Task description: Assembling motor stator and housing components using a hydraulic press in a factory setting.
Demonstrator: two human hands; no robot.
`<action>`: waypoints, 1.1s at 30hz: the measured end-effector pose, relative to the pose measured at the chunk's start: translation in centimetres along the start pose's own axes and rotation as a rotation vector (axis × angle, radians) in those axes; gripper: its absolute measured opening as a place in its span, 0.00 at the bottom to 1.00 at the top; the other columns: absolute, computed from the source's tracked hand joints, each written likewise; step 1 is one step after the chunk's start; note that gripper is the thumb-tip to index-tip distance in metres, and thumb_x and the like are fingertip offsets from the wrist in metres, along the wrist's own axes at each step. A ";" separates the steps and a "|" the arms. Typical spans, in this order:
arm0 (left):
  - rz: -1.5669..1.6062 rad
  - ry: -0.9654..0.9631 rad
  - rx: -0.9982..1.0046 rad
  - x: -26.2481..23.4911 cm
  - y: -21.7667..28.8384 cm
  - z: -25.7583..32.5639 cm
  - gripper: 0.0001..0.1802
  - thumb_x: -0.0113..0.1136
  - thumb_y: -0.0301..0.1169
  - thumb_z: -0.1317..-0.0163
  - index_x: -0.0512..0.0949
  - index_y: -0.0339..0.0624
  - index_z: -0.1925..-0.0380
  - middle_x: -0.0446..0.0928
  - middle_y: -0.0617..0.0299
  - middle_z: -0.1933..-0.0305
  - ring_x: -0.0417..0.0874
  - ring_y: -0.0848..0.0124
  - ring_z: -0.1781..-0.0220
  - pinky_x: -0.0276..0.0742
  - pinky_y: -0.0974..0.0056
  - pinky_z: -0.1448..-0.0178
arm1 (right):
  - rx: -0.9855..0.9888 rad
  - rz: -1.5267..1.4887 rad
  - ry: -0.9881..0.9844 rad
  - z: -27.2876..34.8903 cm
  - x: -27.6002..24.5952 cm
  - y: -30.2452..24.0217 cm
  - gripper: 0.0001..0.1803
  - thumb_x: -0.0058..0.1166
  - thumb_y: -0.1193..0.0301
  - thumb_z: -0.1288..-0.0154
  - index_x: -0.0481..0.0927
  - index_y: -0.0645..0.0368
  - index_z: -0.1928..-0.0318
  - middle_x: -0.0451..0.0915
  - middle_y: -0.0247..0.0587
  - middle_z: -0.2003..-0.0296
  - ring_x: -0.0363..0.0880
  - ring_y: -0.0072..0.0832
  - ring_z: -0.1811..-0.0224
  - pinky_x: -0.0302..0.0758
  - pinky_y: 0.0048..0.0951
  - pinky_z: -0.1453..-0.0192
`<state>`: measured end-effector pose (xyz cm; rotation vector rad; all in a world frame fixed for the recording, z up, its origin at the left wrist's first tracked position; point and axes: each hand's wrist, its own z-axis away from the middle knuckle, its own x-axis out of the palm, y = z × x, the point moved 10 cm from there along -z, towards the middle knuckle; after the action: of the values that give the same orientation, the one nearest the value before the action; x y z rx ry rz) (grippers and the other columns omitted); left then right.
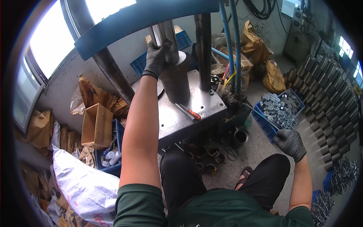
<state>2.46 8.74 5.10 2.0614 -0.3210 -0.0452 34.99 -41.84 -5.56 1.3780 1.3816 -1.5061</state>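
My left hand, in a dark grey glove, is wrapped round the lower part of a shiny steel shaft under the blue press beam. Directly below, a thick dark metal cylinder with a round steel collar stands upright on the press table. My right hand, also gloved, closes on the end of a thin lever rod that runs from the press's right side. In front of the cylinder lie an orange-handled screwdriver and a short metal bar.
The blue beam spans overhead between dark columns. On the right are a blue crate of round metal parts and stacked metal cylinders. A wooden box and a white sack sit left. An open metal cup stands below.
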 end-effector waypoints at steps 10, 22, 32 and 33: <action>0.011 -0.028 -0.005 0.4 0.3 0.6 0.39 0.81 0.38 0.44 0.69 0.35 0.38 0.82 0.52 0.51 0.85 0.64 0.50 0.83 0.59 0.46 | -0.002 -0.005 0.019 0.0 -0.3 -0.1 0.11 0.64 0.64 0.38 0.86 0.59 0.66 0.83 0.54 0.69 0.85 0.52 0.63 0.81 0.45 0.57; 0.021 -0.044 0.027 0.8 1.3 0.8 0.43 0.84 0.36 0.49 0.67 0.37 0.37 0.81 0.53 0.45 0.84 0.63 0.44 0.81 0.57 0.37 | -0.121 -0.039 -0.266 -1.9 0.3 0.3 0.15 0.61 0.66 0.38 0.89 0.57 0.54 0.89 0.49 0.60 0.89 0.45 0.56 0.84 0.41 0.48; -0.048 -0.033 0.000 0.1 0.8 1.0 0.42 0.85 0.38 0.50 0.70 0.35 0.40 0.83 0.52 0.49 0.85 0.64 0.47 0.83 0.60 0.43 | -0.135 0.093 -0.534 -1.5 3.1 1.5 0.17 0.58 0.72 0.40 0.88 0.60 0.50 0.88 0.52 0.54 0.88 0.47 0.51 0.83 0.41 0.42; -0.007 -0.057 0.007 0.8 1.1 1.1 0.41 0.84 0.38 0.49 0.71 0.34 0.40 0.83 0.52 0.49 0.85 0.64 0.47 0.84 0.60 0.43 | -0.135 -0.049 -0.346 -2.2 1.3 2.2 0.16 0.58 0.71 0.39 0.89 0.59 0.52 0.89 0.50 0.56 0.88 0.46 0.52 0.84 0.40 0.43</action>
<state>2.78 7.14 5.55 2.0708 -0.3498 -0.1073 37.29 -39.96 -7.14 0.9541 1.2778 -1.5650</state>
